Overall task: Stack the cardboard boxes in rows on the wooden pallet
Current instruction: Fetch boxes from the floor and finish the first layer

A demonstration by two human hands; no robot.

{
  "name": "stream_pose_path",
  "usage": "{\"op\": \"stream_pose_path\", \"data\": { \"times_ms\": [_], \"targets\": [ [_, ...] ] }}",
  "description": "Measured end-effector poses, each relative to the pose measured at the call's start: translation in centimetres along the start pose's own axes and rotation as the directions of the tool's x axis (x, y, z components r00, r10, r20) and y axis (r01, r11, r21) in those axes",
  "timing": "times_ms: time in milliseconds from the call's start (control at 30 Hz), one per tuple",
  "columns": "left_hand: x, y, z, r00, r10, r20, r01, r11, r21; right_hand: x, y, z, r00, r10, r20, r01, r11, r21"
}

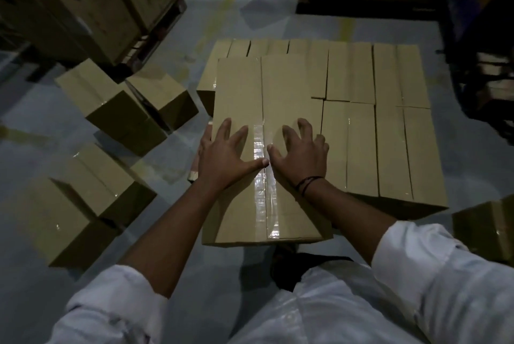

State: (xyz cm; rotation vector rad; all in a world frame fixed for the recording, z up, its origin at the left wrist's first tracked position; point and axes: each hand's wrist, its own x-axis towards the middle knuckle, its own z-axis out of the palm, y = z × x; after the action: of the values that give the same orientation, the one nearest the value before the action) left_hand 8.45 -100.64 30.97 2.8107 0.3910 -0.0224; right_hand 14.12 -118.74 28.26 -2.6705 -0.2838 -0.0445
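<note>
A taped cardboard box [242,88] lies on top of a lower layer of boxes [389,132] laid in rows. My left hand [225,154] and my right hand [301,149] rest flat on its lid, fingers spread, either side of the clear tape seam [267,204]. The thumbs almost touch at the seam. Neither hand grips anything. The wooden pallet is hidden under the boxes, apart from a small corner [192,175] at the left.
Several loose boxes [116,104] sit on the grey floor to the left, and one [486,227] at the right edge. Tall stacked cartons [91,1] stand at back left, a dark rack [484,71] at right.
</note>
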Motion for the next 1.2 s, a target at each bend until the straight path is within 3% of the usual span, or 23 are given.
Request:
{"op": "stream_pose_path", "data": {
  "times_ms": [300, 633, 1200],
  "targets": [
    [9.0, -4.5, 0.1, 0.986, -0.099, 0.136, 0.097, 0.995, 0.023, 9.0, -3.0, 5.5, 0.992, 0.003, 0.13, -0.006, 1.0, 0.028],
    [16.1, -8.9, -0.5, 0.971, -0.122, 0.203, 0.11, 0.992, 0.069, 15.2, -6.1, 9.5, 0.972, 0.015, 0.235, -0.03, 0.998, 0.062],
    [25.1, -20.3, 0.8, 0.94, 0.027, 0.339, 0.0, 0.997, -0.078, 19.0, -14.3, 17.3, 0.956, 0.194, 0.221, -0.173, 0.979, -0.111]
  ]
}}
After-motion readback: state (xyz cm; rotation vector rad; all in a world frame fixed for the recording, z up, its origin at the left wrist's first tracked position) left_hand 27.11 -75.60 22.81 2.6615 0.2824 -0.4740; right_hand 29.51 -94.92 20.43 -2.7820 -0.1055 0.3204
